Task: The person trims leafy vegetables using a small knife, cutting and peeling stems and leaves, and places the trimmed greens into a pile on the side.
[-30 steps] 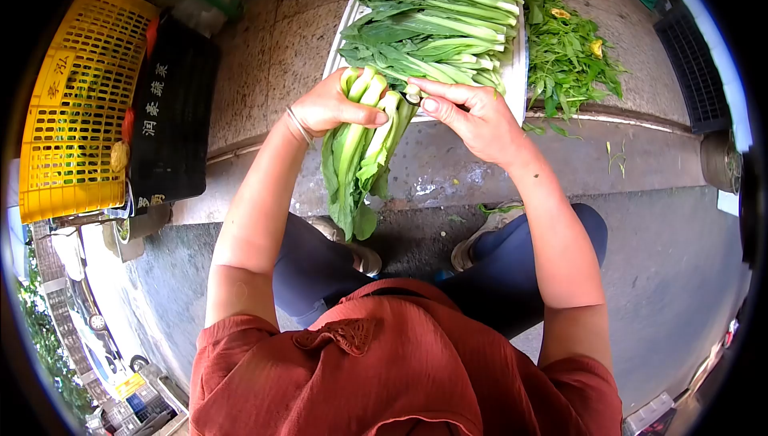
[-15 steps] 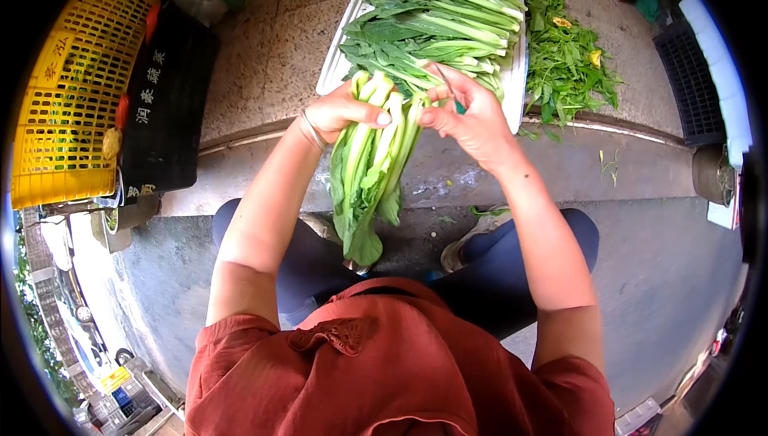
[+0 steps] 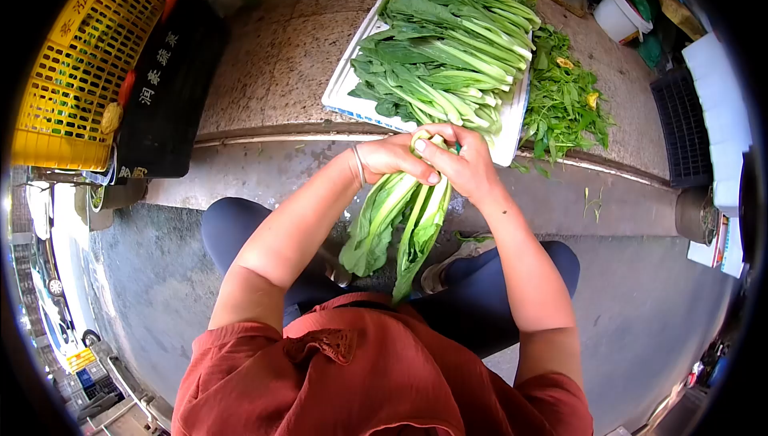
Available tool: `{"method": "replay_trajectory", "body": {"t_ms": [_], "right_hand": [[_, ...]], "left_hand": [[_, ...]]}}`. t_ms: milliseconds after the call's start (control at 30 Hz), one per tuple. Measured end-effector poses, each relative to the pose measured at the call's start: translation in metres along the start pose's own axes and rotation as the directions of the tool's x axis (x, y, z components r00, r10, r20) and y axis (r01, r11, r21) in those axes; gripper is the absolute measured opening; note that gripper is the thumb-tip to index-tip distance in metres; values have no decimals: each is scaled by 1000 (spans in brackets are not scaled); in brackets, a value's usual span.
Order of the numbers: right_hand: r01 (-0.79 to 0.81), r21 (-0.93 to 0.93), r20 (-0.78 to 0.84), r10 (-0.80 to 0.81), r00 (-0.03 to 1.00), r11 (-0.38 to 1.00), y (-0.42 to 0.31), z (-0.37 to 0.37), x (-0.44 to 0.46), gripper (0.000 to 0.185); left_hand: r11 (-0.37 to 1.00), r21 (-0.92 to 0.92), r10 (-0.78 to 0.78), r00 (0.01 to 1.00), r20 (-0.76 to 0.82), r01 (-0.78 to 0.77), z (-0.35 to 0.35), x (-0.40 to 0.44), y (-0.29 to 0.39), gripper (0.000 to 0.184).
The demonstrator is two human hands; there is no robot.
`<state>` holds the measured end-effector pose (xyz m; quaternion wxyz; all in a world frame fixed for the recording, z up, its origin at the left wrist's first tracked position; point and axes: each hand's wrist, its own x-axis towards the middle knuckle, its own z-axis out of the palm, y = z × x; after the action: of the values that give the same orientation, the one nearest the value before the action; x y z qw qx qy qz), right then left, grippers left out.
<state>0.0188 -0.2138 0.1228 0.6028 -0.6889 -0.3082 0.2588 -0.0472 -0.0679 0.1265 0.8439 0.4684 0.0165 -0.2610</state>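
A bunch of long leafy greens point(image 3: 374, 224) hangs stalk ends up between my two hands, its leaves drooping toward my lap. My left hand point(image 3: 394, 158) is closed round the upper stalks, thumb across the front. Touching it, my right hand point(image 3: 464, 162) is closed on the stalk tops with thumb and fingers. A small teal bit shows among the right fingers; whatever it belongs to is mostly hidden. Just beyond my hands, a white foam tray point(image 3: 340, 88) bears a stack of similar leafy greens point(image 3: 456, 44), stalks pointing right.
Loose green leaves point(image 3: 568, 104) lie in a heap right of the tray. A yellow crate point(image 3: 60, 128) and a black crate point(image 3: 172, 108) stand at left. At right are a white bucket point(image 3: 620, 16), a black crate point(image 3: 684, 128) and white foam boxes point(image 3: 716, 84). A concrete step edge runs below the tray.
My hands have come together at the stalk tops and sit lower in view. The bunch has shifted right and spread in two. The thin blade seen at my right hand is now hidden.
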Motion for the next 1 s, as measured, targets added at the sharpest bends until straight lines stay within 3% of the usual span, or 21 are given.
{"method": "replay_trajectory", "body": {"t_ms": [100,200,233,300,367,433,467,500,567,600,633,667,700,767,800,833,867,900,967,1000], "right_hand": [[-3,31,-19,4,1000,1000,2,-3,-2,28],[-76,-2,-68,76,995,997,-3,-10,0,26],[-99,-9,-102,98,990,995,-5,-11,1,25],[-64,-22,-248,56,967,998,-1,-14,5,23],[-66,4,-344,63,937,998,-1,-11,7,21],[-71,63,-372,89,924,995,7,-6,9,23],[-72,65,-361,90,928,995,6,-4,8,23],[-106,7,-332,102,938,994,5,-3,9,26],[-133,-52,-292,112,950,990,0,0,11,29],[-167,-126,-244,133,961,978,-4,2,12,31],[-196,-203,-197,156,968,959,-6,3,13,34],[-196,-231,-121,171,978,953,-5,3,14,49],[-193,-232,-114,170,979,954,-7,4,14,49],[-297,-60,-135,287,948,953,-12,3,14,67],[-318,-80,-125,307,944,945,-16,-5,18,78],[-316,-87,-188,296,936,945,-24,-10,18,70],[-286,-79,-220,263,940,955,-26,-13,16,64],[-254,-73,-253,229,940,964,-26,-18,15,59],[-238,-102,-285,200,937,966,-22,-27,12,53],[-224,-129,-325,172,930,966,-20,-30,13,47]], "left_hand": [[999,-6,49,998,32,-48,3,4,-2,62],[969,178,178,984,-31,-169,3,7,-4,55],[903,335,310,948,-71,-270,-1,12,-11,56],[887,459,152,918,-367,36,1,1,-10,68],[716,692,281,873,-398,85,15,-14,-15,102],[327,933,589,740,-325,150,29,-16,-37,113],[378,917,621,698,-357,132,28,-12,-48,102],[379,915,627,689,-363,137,26,-10,-52,102],[777,629,415,762,-497,-13,22,-9,-60,84],[795,593,464,755,-462,-126,17,-7,-67,70],[795,593,469,748,-470,-126,12,-3,-75,70],[834,507,474,754,-454,-219,5,0,-84,70],[859,411,480,762,-435,-306,0,2,-89,71],[870,373,475,753,-456,-323,-16,0,-96,69],[889,364,438,748,-499,-278,-28,-6,-93,70],[906,353,401,740,-541,-233,-43,-14,-88,71],[928,372,276,716,-641,-24,-62,-27,-76,72],[914,362,157,661,-734,185,-85,-42,-62,73],[849,341,108,500,-859,402,-136,-74,-35,74],[803,293,100,367,-925,519,-143,-91,-12,74]]}}
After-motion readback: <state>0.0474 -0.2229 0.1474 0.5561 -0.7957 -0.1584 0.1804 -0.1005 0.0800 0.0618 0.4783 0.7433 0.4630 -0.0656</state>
